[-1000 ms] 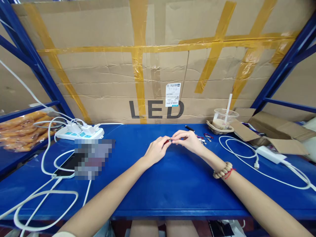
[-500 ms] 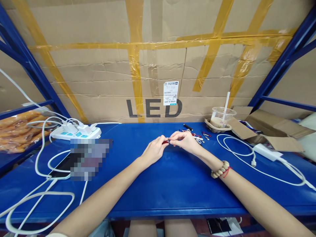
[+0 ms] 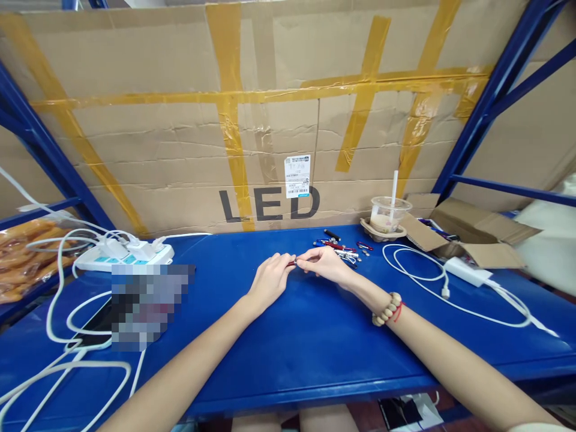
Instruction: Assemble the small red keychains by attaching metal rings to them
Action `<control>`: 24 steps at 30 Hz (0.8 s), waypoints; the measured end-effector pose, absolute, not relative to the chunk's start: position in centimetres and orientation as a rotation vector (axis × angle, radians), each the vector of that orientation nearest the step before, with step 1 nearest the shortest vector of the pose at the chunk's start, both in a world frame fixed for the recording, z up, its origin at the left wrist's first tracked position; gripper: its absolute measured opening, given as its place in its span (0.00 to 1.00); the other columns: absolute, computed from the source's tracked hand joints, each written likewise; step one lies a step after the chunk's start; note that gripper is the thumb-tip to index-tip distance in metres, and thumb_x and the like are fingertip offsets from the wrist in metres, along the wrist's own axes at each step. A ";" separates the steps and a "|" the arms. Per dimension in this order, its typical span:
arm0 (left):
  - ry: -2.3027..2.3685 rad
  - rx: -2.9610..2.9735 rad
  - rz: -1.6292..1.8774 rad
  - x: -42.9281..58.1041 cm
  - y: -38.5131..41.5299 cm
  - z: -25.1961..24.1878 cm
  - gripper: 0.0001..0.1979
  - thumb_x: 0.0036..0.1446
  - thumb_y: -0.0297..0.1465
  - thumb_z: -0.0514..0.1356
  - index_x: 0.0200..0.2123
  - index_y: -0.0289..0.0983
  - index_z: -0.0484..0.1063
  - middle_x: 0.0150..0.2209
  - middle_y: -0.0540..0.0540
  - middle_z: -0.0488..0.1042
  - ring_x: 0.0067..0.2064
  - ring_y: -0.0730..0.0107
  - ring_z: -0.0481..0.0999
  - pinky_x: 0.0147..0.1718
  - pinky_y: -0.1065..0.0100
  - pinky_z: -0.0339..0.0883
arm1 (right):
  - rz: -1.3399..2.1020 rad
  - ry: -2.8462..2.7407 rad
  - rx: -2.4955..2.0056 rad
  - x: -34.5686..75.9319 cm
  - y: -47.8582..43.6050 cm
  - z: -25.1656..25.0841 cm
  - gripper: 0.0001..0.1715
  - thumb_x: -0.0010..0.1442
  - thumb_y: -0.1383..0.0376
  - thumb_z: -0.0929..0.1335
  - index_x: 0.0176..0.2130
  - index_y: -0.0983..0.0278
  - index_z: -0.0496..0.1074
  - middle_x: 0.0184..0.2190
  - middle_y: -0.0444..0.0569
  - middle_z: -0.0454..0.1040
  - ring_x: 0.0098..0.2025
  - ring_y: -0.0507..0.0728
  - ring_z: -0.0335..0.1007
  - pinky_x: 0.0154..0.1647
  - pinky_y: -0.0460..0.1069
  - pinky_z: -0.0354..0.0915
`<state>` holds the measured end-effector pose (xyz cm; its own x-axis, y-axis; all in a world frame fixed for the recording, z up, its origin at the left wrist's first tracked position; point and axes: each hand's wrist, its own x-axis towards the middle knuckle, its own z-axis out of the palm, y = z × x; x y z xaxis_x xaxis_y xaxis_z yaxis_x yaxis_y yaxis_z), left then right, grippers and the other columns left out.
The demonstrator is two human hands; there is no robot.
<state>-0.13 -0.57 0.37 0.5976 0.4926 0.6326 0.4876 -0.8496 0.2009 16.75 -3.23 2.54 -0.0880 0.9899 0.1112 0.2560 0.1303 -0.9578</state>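
1. Slim red piece, head view: one, held between the two hands over the worktop, near its far side and roughly central. Whether it rests on the surface cannot be told.
2. Position and axis: at the fingertips of both hands, right of the left hand and left of the right hand. Long axis appears to run roughly left to right, along the line joining the hands. Neither hand is clearly nearer, as both reach it.
3. Appearance: dark red, narrow and small, with a darker or shiny part towards the right end. Mostly covered by fingers; finer detail too small to read.
4. Left hand: fingers folded in, nearly closed, gripping the piece's left portion; palm turned down.
5. Right hand: thumb and forefinger pinched at the piece's right end, other fingers loosely curled. Whether a second small part sits in the pinch cannot be told.
6. Loose small parts: red, blue and silvery, scattered just beyond the right hand.
7. Black cylinder: one, lying at the far side of that scatter.
8. Plastic cup: with white straw, upright in a cardboard holder, right of the parts.
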 end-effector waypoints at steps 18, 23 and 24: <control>1.020 2.686 1.010 0.4 -1.0 0.7 0.11 0.61 0.27 0.47 0.44 0.37 0.65 0.42 0.46 0.72 0.41 0.65 0.70 0.41 0.66 0.63 | 0.963 -1.527 -1.296 17.1 -2.3 2.4 0.21 0.46 0.53 0.70 0.31 0.68 0.73 0.23 0.46 0.70 0.21 0.45 0.61 0.16 0.39 0.55; 1.045 2.597 0.905 0.1 -1.4 1.5 0.10 0.63 0.29 0.44 0.42 0.38 0.63 0.35 0.49 0.72 0.35 0.71 0.71 0.33 0.72 0.63 | 0.829 -1.688 -1.114 17.5 -2.2 2.9 0.16 0.45 0.58 0.72 0.32 0.67 0.75 0.29 0.48 0.72 0.22 0.47 0.64 0.20 0.42 0.59; 1.029 2.585 0.872 0.1 -1.3 1.7 0.10 0.63 0.29 0.44 0.41 0.38 0.63 0.33 0.50 0.72 0.33 0.72 0.71 0.31 0.74 0.62 | 0.785 -1.733 -1.066 17.6 -2.2 2.9 0.15 0.46 0.58 0.71 0.31 0.66 0.76 0.30 0.48 0.72 0.23 0.47 0.65 0.22 0.43 0.61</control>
